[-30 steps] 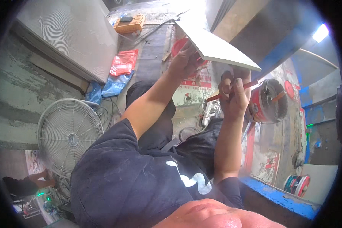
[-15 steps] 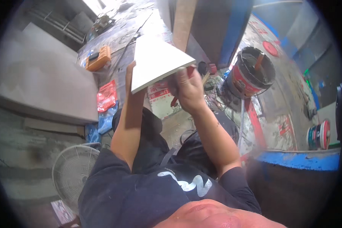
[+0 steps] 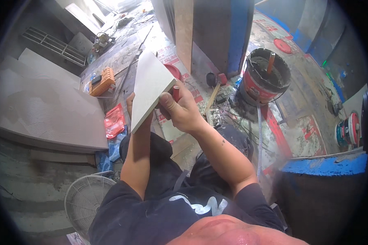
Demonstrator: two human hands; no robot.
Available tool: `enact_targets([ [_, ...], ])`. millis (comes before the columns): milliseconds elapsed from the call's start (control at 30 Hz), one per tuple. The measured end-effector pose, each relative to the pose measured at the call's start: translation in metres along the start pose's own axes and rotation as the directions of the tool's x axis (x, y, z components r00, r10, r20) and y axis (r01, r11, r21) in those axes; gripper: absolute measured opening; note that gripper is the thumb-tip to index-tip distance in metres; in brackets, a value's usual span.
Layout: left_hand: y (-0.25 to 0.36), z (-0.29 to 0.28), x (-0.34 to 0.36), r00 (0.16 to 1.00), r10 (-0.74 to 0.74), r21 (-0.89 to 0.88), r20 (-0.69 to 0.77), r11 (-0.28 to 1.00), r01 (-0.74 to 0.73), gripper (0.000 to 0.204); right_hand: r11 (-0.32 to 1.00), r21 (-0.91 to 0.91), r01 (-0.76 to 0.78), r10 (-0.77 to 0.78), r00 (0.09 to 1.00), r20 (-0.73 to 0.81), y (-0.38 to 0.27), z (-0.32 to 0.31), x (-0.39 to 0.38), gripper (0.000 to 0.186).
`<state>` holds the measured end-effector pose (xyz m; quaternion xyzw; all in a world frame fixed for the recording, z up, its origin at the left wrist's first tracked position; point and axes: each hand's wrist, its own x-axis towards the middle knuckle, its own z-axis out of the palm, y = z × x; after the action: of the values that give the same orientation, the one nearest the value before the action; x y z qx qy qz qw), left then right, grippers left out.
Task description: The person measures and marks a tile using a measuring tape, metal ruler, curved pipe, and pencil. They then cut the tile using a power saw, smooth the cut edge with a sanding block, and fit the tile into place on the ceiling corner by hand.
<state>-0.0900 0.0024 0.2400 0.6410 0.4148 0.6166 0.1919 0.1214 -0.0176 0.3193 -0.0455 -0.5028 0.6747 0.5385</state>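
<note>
I hold a white angled tile piece (image 3: 149, 85) out in front of me, tilted, its thick cut edge facing right. My left hand (image 3: 130, 102) grips it on the left; most of that hand is behind the tile, with fingertips showing past the edge. My right hand (image 3: 180, 108) is closed on the tile's right edge, thumb on the edge, and also holds a red pencil-like stick (image 3: 176, 92) upright among its fingers.
Right: a mortar bucket (image 3: 263, 90) with an orange handle, a smaller bucket (image 3: 346, 131), a blue-edged ledge (image 3: 323, 165). Left: large boards (image 3: 49, 102), an orange case (image 3: 102, 83), red bag (image 3: 114, 120), fan (image 3: 86, 196). Ahead: upright dark panel (image 3: 212, 32), cables and scraps (image 3: 227, 112).
The tile has swung round from lying crosswise to pointing away from me, shifting left with both hands. The red stick in my right hand has turned more upright. The view has shifted.
</note>
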Motion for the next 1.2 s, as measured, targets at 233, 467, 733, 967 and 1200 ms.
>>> enact_targets([
  [233, -0.016, 0.003, -0.005, 0.968, -0.251, -0.582, -0.017, 0.79, 0.194, 0.048, 1.0, 0.01, -0.001, 0.001, 1.0, 0.007, 0.0, 0.0, 0.002, 0.057],
  [467, 0.005, 0.007, -0.001, 0.923, -0.371, -0.779, 0.105, 0.547, 0.308, 0.06, 0.995, -0.101, 0.017, -0.018, 1.0, -0.01, 0.002, 0.005, 0.007, 0.045],
  [733, 0.025, 0.01, 0.001, 0.808, -0.57, -0.879, 0.152, 0.295, 0.374, 0.05, 0.978, -0.207, 0.019, -0.05, 0.988, -0.147, -0.015, 0.051, 0.041, 0.027],
  [967, 0.015, 0.016, -0.006, 0.856, -0.494, -0.915, 0.152, 0.257, 0.311, 0.045, 0.935, -0.353, 0.014, -0.025, 0.999, -0.026, -0.014, 0.061, 0.042, 0.022],
  [1200, 0.01, 0.018, 0.004, 0.816, -0.534, -0.945, 0.223, 0.087, 0.315, 0.044, 0.949, -0.312, 0.048, -0.095, 0.986, -0.138, -0.01, 0.056, 0.049, 0.022],
])
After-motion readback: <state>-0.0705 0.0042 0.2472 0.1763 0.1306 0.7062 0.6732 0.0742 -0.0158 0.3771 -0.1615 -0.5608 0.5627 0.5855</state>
